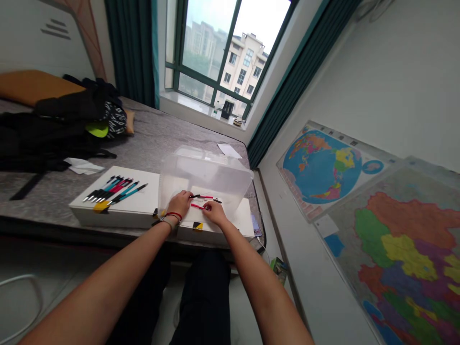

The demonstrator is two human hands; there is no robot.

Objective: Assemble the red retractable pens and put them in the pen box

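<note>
My left hand [180,203], with a red cord and a band at the wrist, is closed at the fingertips on a small black pen part [195,195]. Directly in line with that part is a red pen barrel [206,197]; I cannot tell whether the two are joined. My right hand [214,212] pinches a second red pen piece [197,206], which points left. Another short black piece [217,200] lies just beyond my right fingers. Both hands are over a white box [233,227], in front of a translucent plastic bin [208,170].
On the left, another white box [118,219] bears a row of several blue, red and black pens [117,189]. Crumpled paper [84,166], dark bags and clothes [72,115] lie on the grey mattress [151,124]. At right are a phone [256,225] with a cable and a wall with maps [323,163].
</note>
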